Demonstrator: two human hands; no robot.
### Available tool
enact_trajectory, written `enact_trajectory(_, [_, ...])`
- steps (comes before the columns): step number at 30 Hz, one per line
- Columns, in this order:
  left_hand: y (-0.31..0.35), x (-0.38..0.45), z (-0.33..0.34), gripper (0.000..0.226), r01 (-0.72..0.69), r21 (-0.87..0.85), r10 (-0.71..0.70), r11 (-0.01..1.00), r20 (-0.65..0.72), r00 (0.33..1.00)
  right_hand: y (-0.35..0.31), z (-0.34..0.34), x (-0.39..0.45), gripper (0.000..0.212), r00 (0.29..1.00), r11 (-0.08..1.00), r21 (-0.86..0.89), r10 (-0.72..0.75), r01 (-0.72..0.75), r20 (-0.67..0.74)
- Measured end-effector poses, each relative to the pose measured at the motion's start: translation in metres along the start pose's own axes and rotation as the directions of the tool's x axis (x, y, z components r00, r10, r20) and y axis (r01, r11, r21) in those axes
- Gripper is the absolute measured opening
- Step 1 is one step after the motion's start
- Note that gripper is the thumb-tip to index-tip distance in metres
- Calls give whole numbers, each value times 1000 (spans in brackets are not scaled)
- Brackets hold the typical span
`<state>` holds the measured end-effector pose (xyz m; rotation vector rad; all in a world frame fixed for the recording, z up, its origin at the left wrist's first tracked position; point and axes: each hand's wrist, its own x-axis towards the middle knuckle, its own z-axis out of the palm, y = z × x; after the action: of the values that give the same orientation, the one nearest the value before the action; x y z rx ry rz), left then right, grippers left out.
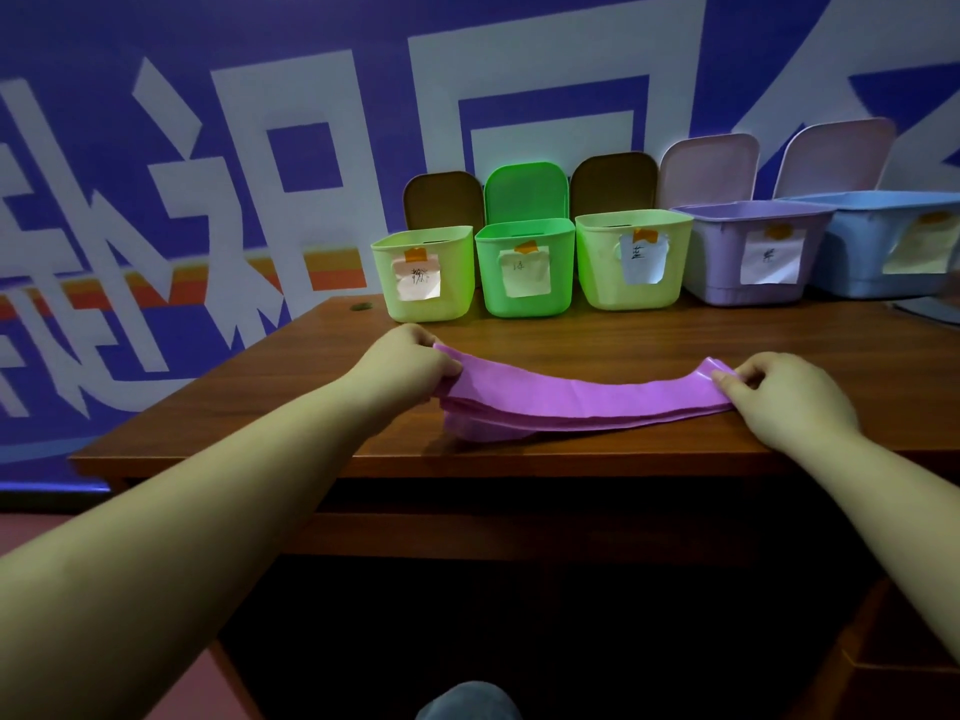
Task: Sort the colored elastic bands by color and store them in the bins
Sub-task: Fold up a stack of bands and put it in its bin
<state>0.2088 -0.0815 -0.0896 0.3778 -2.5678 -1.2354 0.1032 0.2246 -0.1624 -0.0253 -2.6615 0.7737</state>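
Note:
A purple elastic band (582, 405), folded into several flat layers, lies stretched across the front of the wooden table (597, 335). My left hand (410, 363) pinches its left end and my right hand (784, 392) pinches its right end. Both ends are lifted slightly, and the middle sags onto the table. Along the wall stands a row of open bins with paper labels: a pale green bin (457, 304), a bright green bin (561, 272), another pale green bin (597, 283), a purple bin (719, 257) and a blue bin (857, 252).
Every bin's lid stands raised against the blue and white wall behind. The table's front edge (519, 462) runs just below the band. A dark flat object (930, 310) lies at the far right of the table.

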Motion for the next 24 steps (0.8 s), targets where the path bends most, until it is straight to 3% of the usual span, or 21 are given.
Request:
enact_trajectory(4, [5,3,1,11,21,70,-21,997,-2,1000,0,1,-1,26,1000,1000,7,2,-2,5])
enact_trajectory(11, [-6,10,8,9,313,-25,-309,949,113,944,-2,-1,-2,25,1000,1000,8,-2,2,3])
enact_trajectory(14, [-7,11,10,11,332,14,-330,943,149,932,-3,-1,-1,26,1000,1000,2,-13,13,-2])
enact_trajectory(19, [6,8,1,5,400,-131,-332,907,361,872,-1,0,-1,26,1000,1000,7,-14,14,-1])
enact_trajectory(24, [13,10,-9,11,507,-215,-381,835,439,813,-3,0,-4,27,1000,1000,22,-16,16,-1])
